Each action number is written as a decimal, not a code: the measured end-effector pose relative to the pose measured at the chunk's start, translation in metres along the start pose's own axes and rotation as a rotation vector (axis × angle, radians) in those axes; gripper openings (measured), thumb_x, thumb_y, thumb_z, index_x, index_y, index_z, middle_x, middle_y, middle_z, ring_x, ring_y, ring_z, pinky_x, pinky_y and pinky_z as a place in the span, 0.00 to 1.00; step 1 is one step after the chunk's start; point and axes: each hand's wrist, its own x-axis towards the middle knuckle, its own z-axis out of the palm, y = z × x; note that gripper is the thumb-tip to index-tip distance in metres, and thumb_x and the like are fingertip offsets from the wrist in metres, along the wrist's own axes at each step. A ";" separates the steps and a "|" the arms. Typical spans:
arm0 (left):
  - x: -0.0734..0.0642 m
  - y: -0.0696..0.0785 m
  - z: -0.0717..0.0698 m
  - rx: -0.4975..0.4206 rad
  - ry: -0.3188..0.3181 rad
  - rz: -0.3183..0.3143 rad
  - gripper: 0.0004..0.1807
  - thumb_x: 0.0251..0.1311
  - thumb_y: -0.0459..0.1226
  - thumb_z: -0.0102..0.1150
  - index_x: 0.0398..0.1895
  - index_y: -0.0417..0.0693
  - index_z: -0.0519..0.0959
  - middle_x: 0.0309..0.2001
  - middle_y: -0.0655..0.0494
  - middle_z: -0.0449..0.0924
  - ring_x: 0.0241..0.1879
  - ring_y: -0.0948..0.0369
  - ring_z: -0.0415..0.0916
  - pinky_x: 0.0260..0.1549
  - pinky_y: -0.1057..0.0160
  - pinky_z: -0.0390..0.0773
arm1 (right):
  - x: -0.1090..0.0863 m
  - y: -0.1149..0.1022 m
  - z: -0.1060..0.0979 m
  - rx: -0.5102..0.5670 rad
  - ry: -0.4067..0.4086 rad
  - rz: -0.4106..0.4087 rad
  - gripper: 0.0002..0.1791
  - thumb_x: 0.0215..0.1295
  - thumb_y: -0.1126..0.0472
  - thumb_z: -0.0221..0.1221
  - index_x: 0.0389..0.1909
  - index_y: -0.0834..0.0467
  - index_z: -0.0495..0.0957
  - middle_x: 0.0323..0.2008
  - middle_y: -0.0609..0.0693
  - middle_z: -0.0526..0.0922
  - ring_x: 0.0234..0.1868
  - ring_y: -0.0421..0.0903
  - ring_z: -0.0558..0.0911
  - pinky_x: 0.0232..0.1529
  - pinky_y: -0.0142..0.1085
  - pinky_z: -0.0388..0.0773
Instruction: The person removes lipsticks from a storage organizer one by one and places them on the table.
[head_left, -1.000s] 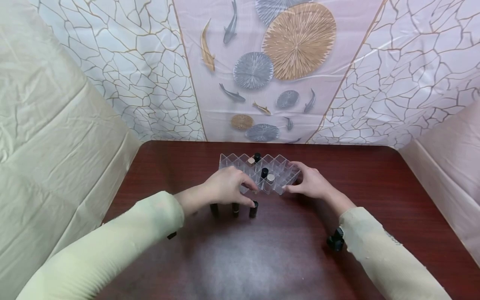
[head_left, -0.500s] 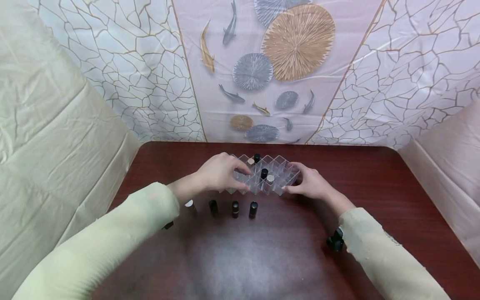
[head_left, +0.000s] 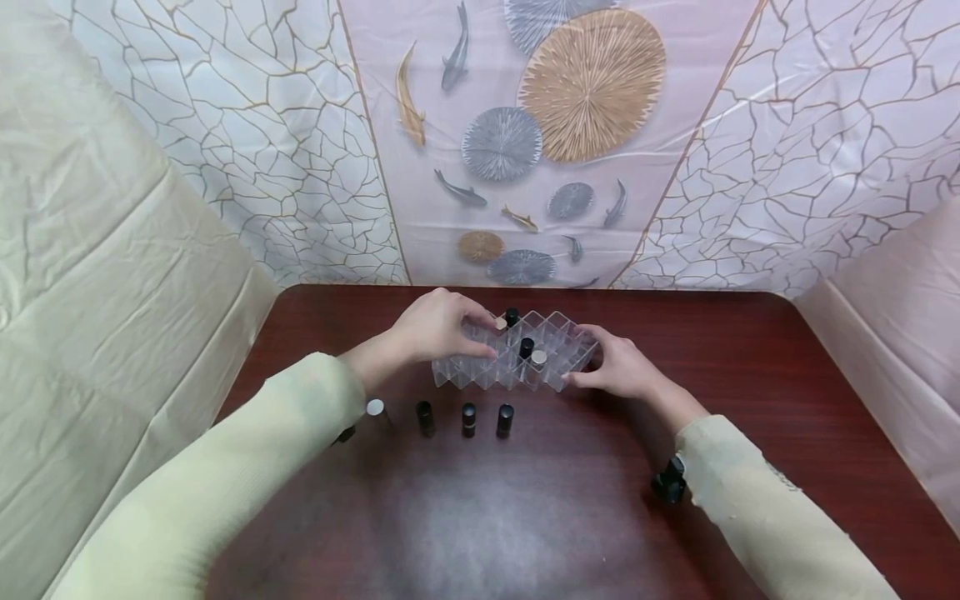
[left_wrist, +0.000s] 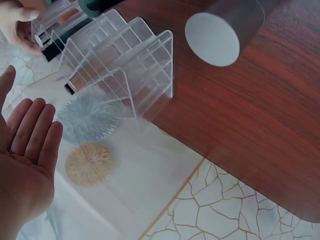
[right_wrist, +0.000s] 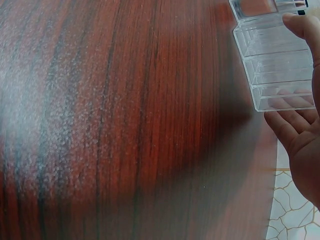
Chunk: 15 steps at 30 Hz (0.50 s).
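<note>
A clear plastic lipstick holder [head_left: 480,367] with diamond-shaped compartments stands toward the back of the table. Several tubes sit upright in it, among them a black-capped tube [head_left: 527,347], a pale-capped tube [head_left: 538,358] and a beige-capped tube [head_left: 501,323]. My right hand [head_left: 618,362] grips the holder's right end, thumb at the front and fingers behind. Over the holder's left part is my left hand [head_left: 442,329], thumb and fingers spread apart near the beige cap. In the left wrist view the left hand [left_wrist: 30,150] has extended fingers and holds nothing.
In front of the holder stand several tubes: black ones [head_left: 505,420] [head_left: 468,420] [head_left: 425,418] in a row and a white-topped one [head_left: 376,408] at the left. A dark object [head_left: 346,435] is partly hidden by the left sleeve. A patterned cloth [head_left: 495,233] hangs behind the table.
My left hand has moved away from the row of tubes, back and left over the holder, uncovering the white-topped tube. My right hand keeps its grip on the holder.
</note>
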 end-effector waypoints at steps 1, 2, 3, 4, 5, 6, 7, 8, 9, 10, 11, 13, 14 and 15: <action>0.001 -0.002 0.000 -0.002 -0.002 -0.008 0.21 0.44 0.56 0.73 0.44 0.66 0.86 0.43 0.72 0.85 0.43 0.69 0.80 0.39 0.65 0.78 | 0.000 0.000 0.000 0.001 0.001 -0.004 0.53 0.43 0.38 0.72 0.67 0.58 0.63 0.49 0.57 0.81 0.45 0.51 0.80 0.49 0.47 0.76; 0.003 -0.003 0.001 -0.003 -0.005 -0.018 0.21 0.44 0.56 0.73 0.44 0.66 0.86 0.43 0.72 0.85 0.42 0.68 0.80 0.39 0.65 0.78 | 0.000 0.000 0.000 0.003 0.002 -0.006 0.53 0.43 0.38 0.73 0.67 0.58 0.63 0.49 0.57 0.81 0.45 0.51 0.80 0.49 0.47 0.76; 0.004 -0.005 0.001 -0.004 -0.009 -0.027 0.21 0.44 0.56 0.73 0.44 0.66 0.86 0.42 0.71 0.85 0.41 0.68 0.80 0.39 0.64 0.78 | 0.000 0.000 0.000 0.005 0.002 -0.008 0.53 0.43 0.38 0.73 0.67 0.58 0.63 0.49 0.57 0.81 0.45 0.51 0.80 0.49 0.47 0.76; 0.005 -0.006 0.001 -0.004 -0.014 -0.040 0.21 0.44 0.56 0.72 0.44 0.66 0.86 0.42 0.71 0.85 0.41 0.67 0.80 0.38 0.64 0.77 | 0.000 0.000 0.000 0.007 0.003 -0.009 0.53 0.42 0.39 0.73 0.67 0.58 0.63 0.49 0.57 0.81 0.44 0.51 0.81 0.48 0.47 0.77; 0.007 -0.007 0.002 -0.002 -0.018 -0.052 0.21 0.45 0.56 0.72 0.44 0.65 0.86 0.42 0.71 0.85 0.40 0.67 0.80 0.38 0.64 0.77 | 0.000 0.000 0.000 0.008 0.004 -0.009 0.53 0.42 0.39 0.73 0.67 0.58 0.63 0.49 0.57 0.81 0.44 0.50 0.81 0.48 0.47 0.76; 0.009 -0.008 0.002 -0.001 -0.024 -0.063 0.21 0.45 0.56 0.72 0.43 0.65 0.86 0.42 0.70 0.85 0.39 0.67 0.79 0.38 0.64 0.77 | 0.000 0.000 0.000 0.008 0.004 -0.010 0.53 0.42 0.39 0.73 0.67 0.58 0.63 0.49 0.57 0.81 0.45 0.50 0.81 0.48 0.46 0.76; 0.010 -0.010 0.002 0.000 -0.028 -0.071 0.20 0.45 0.56 0.72 0.43 0.65 0.86 0.42 0.70 0.85 0.38 0.66 0.79 0.37 0.63 0.77 | 0.000 0.000 0.000 0.009 0.005 -0.009 0.53 0.42 0.39 0.73 0.67 0.58 0.64 0.50 0.57 0.81 0.45 0.50 0.81 0.49 0.46 0.76; 0.012 -0.011 0.002 0.002 -0.032 -0.076 0.20 0.45 0.56 0.72 0.43 0.65 0.86 0.42 0.69 0.85 0.37 0.66 0.79 0.37 0.63 0.77 | 0.000 0.000 0.000 0.010 0.006 -0.008 0.53 0.42 0.39 0.73 0.67 0.58 0.64 0.50 0.57 0.81 0.45 0.50 0.80 0.49 0.46 0.76; 0.013 -0.012 0.002 0.006 -0.035 -0.079 0.20 0.45 0.56 0.72 0.43 0.65 0.86 0.42 0.69 0.85 0.36 0.67 0.79 0.38 0.62 0.77 | 0.000 0.000 0.000 0.009 0.007 -0.008 0.53 0.42 0.39 0.73 0.67 0.58 0.64 0.50 0.57 0.81 0.45 0.50 0.80 0.49 0.46 0.76; 0.015 -0.014 0.003 0.010 -0.038 -0.082 0.20 0.45 0.56 0.72 0.43 0.64 0.86 0.42 0.68 0.85 0.36 0.67 0.79 0.38 0.62 0.77 | 0.000 0.000 0.000 0.008 0.008 -0.008 0.53 0.42 0.39 0.73 0.67 0.58 0.64 0.50 0.57 0.81 0.45 0.50 0.80 0.49 0.46 0.76; 0.016 -0.015 0.003 0.016 -0.038 -0.084 0.20 0.46 0.56 0.71 0.43 0.64 0.86 0.42 0.68 0.85 0.36 0.68 0.79 0.38 0.62 0.77 | 0.000 0.000 0.000 0.007 0.008 -0.007 0.53 0.42 0.39 0.73 0.67 0.58 0.63 0.50 0.57 0.81 0.45 0.50 0.80 0.49 0.46 0.76; 0.019 -0.017 0.003 0.021 -0.038 -0.088 0.20 0.46 0.56 0.71 0.43 0.64 0.86 0.42 0.69 0.85 0.36 0.68 0.80 0.40 0.62 0.78 | 0.000 0.000 0.000 0.004 0.009 -0.006 0.52 0.42 0.40 0.73 0.67 0.58 0.63 0.50 0.57 0.81 0.45 0.51 0.80 0.49 0.47 0.76; 0.020 -0.018 0.003 0.024 -0.037 -0.091 0.20 0.46 0.56 0.71 0.43 0.64 0.86 0.41 0.69 0.85 0.37 0.68 0.80 0.40 0.62 0.78 | 0.000 -0.001 0.000 0.002 0.009 -0.006 0.52 0.42 0.40 0.73 0.67 0.58 0.64 0.50 0.57 0.81 0.45 0.51 0.80 0.49 0.47 0.76; 0.021 -0.018 0.004 0.026 -0.038 -0.097 0.20 0.46 0.56 0.71 0.43 0.64 0.86 0.41 0.69 0.85 0.37 0.68 0.80 0.40 0.62 0.78 | 0.000 -0.001 0.000 0.000 0.009 -0.006 0.52 0.42 0.40 0.73 0.67 0.58 0.64 0.50 0.57 0.81 0.45 0.51 0.80 0.49 0.46 0.76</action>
